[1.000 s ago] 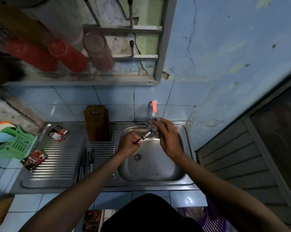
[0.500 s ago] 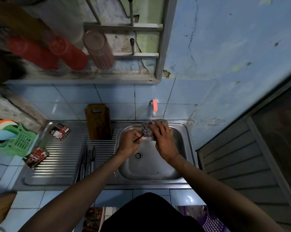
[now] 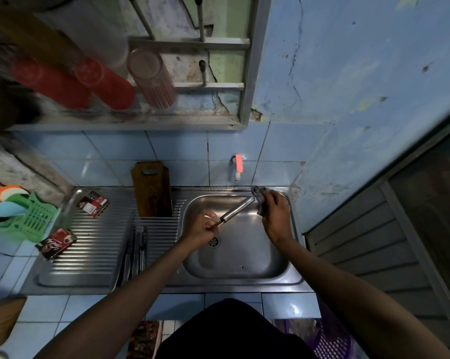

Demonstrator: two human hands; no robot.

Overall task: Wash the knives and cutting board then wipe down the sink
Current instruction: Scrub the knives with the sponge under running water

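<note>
My left hand (image 3: 202, 228) grips one end of a steel knife (image 3: 236, 211) over the sink basin (image 3: 234, 263); the shiny handle points up and right. At the basin's back right corner my right hand (image 3: 275, 209) holds a grey scrubbing cloth (image 3: 257, 195) against the knife's far end. A brown wooden cutting board (image 3: 152, 189) leans upright on the tiled wall behind the drainboard. Several other knives (image 3: 135, 251) lie side by side on the drainboard, left of the basin.
A tap with a red handle (image 3: 238, 164) sticks out of the wall above the basin. Two sachets (image 3: 93, 203) (image 3: 56, 243) lie on the ribbed drainboard. A green basket (image 3: 28, 218) stands at far left. Red cups (image 3: 107, 86) hang on a rack overhead.
My right hand slid with the cloth along the knife toward the back right corner, baring the steel handle. My left hand drew slightly lower and left.
</note>
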